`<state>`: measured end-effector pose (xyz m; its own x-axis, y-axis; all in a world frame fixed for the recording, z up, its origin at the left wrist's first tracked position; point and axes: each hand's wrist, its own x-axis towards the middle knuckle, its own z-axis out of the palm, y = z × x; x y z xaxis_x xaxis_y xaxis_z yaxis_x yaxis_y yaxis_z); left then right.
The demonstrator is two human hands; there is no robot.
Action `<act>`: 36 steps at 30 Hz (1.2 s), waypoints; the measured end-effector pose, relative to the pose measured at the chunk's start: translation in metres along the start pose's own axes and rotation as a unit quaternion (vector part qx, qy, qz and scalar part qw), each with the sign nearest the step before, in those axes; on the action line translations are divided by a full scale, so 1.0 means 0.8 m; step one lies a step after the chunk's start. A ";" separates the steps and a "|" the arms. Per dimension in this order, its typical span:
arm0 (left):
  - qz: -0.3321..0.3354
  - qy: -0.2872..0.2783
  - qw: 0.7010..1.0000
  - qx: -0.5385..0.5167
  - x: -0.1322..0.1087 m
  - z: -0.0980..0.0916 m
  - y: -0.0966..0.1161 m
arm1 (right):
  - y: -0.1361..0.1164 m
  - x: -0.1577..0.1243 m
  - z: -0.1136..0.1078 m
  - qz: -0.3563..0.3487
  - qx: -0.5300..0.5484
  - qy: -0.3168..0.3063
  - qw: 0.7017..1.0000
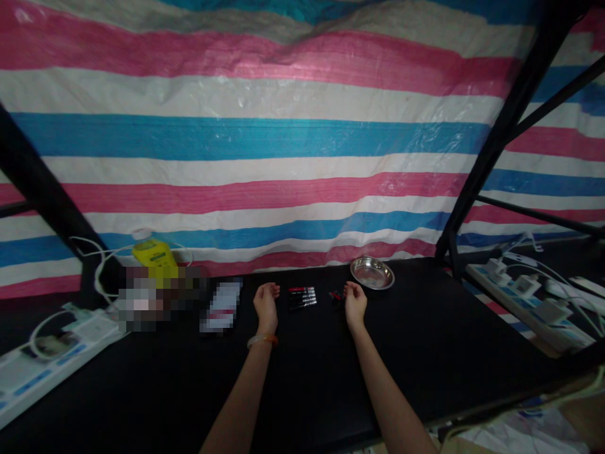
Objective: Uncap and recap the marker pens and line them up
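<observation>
we list one left hand [265, 305], fingers partly curled, just left of a row of red and black pens [302, 298] lying side by side on the black desk [312, 378]; whether it grips anything, we cannot tell. we enter next one right hand [355, 306], fingers curled inward beside small red and black pieces [335, 296], its hold likewise unclear to us. we add one round metal bowl [372, 273], just beyond that hand.

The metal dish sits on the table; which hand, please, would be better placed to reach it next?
Probably the right hand: it is near the metal dish, while the left hand is farther off, beyond the row of pen-like items.
</observation>
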<state>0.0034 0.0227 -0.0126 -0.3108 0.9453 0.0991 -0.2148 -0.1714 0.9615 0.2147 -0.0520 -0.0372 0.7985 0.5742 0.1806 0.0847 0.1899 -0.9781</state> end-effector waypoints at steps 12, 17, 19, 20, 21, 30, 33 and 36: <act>0.029 -0.013 0.998 0.051 -0.006 0.002 0.008 | -0.011 0.011 -0.040 -0.033 -0.034 -0.101 0.994; 0.129 -0.039 0.974 0.181 -0.027 0.004 0.028 | -0.022 0.007 -0.048 -0.096 -0.136 -0.090 0.982; 0.242 -0.099 0.919 0.294 -0.043 0.009 0.042 | -0.026 0.004 -0.050 -0.113 -0.184 -0.106 0.971; 0.281 -0.146 0.888 0.334 -0.053 0.013 0.049 | -0.027 0.002 -0.050 -0.116 -0.196 -0.116 0.967; 0.306 -0.195 0.858 0.364 -0.063 0.018 0.054 | -0.028 0.001 -0.050 -0.119 -0.203 -0.126 0.964; 0.369 -0.457 0.684 0.433 -0.136 0.051 0.045 | -0.031 -0.003 -0.051 -0.141 -0.224 -0.150 0.953; 0.380 -0.468 0.668 0.435 -0.139 0.050 0.040 | -0.032 -0.004 -0.051 -0.144 -0.219 -0.151 0.953; 0.383 -0.468 0.668 0.434 -0.138 0.050 0.044 | -0.031 -0.005 -0.051 -0.145 -0.219 -0.148 0.953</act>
<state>0.0670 -0.0766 0.0201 0.7807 0.5007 0.3739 0.4181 -0.8632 0.2829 0.2334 -0.0914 -0.0175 0.5061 0.7603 0.4072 0.5689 0.0605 -0.8202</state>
